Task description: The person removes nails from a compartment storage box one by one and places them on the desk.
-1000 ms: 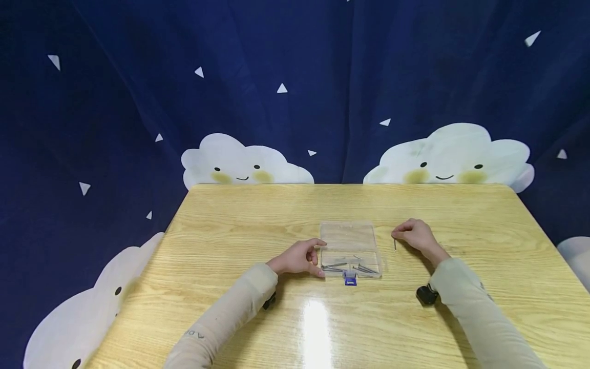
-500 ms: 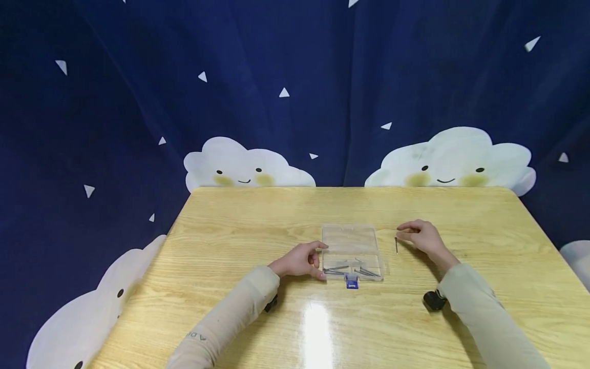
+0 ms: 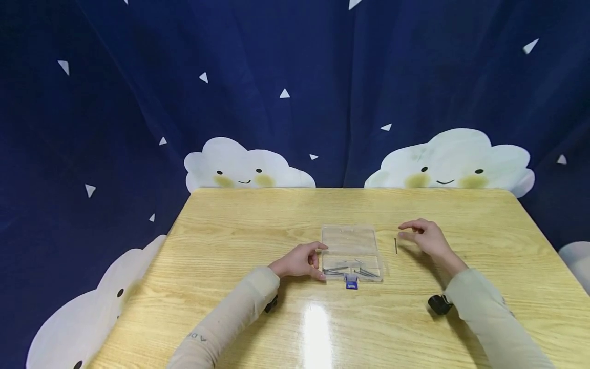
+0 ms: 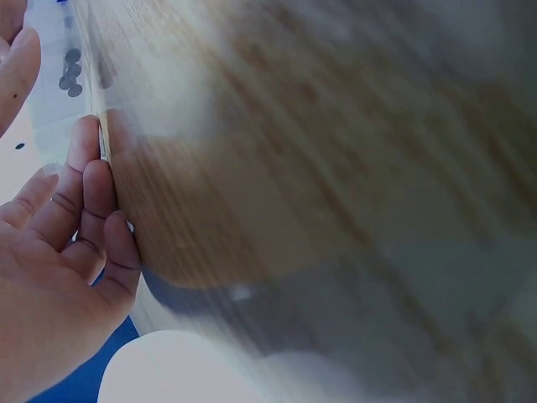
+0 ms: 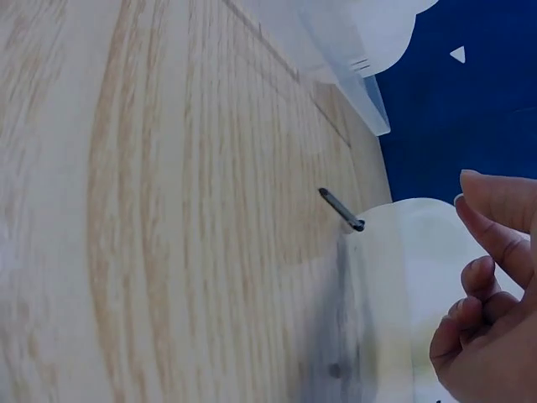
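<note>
At the left end of a clear plastic box [image 3: 349, 241] rests my left hand [image 3: 298, 260]. Its thumb lies at the front corner and its index finger near the hinge, spanning that end. The box stands open with several nails [image 3: 366, 272] inside, and a blue latch [image 3: 352, 282] hangs at its front. In the left wrist view, round nail heads [image 4: 71, 70] show through the wall. To the right of the box is a single nail [image 5: 341, 209]. Just beside it my right hand [image 3: 430, 238] holds nothing, thumb and index finger apart; whether the nail stands or lies I cannot tell.
Everything is on a light wooden table [image 3: 239, 220], with a bright reflection near the front. Behind it hangs a dark blue curtain [image 3: 258, 46] with white clouds and triangles. A black wrist camera [image 3: 439, 304] sits under the right sleeve.
My right hand has let go of the nail it pinched and has moved slightly right. The nail stays where it was released. My left hand has kept its place at the box.
</note>
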Demonstrator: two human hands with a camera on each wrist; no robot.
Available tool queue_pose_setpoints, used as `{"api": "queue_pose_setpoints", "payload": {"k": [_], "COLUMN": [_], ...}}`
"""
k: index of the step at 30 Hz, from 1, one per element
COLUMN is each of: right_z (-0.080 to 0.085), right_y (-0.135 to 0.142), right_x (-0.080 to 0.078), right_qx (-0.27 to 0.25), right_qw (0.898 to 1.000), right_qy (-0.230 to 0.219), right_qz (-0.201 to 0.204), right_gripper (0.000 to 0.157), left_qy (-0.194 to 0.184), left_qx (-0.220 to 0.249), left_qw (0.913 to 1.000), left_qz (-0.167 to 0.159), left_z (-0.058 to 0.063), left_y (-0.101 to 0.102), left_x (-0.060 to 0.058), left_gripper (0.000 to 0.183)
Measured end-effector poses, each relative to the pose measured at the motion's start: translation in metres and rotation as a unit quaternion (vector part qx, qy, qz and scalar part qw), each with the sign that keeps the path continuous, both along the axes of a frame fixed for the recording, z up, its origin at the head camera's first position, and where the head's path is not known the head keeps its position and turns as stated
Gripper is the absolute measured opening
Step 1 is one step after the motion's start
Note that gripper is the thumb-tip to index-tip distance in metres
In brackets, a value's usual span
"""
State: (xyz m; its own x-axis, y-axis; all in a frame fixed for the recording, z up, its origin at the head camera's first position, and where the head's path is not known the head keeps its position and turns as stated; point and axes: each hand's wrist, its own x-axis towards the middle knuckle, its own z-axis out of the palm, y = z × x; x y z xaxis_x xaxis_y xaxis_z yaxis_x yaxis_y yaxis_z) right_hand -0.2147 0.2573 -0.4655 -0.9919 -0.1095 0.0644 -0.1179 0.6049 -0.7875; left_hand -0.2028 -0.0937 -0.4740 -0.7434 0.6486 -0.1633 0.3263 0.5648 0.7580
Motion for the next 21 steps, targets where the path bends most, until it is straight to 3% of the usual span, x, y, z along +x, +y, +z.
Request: {"api": "queue_pose_setpoints", "payload": {"k": [21], "right_z": [0.013], "right_y": [-0.011], "right_x": [0.015], "right_qx": [-0.022], "right_qw": [0.999], "right_qy": [0.032], "right_qz": [0.019], "right_gripper": [0.028], "left_qy": [-0.013], "left_qx": [0.005], "left_qw": [0.9999], "left_qz": [0.004], "left_z": [0.004], "left_y": [0.001], "left_x": [0.001], "left_gripper": [0.074]}}
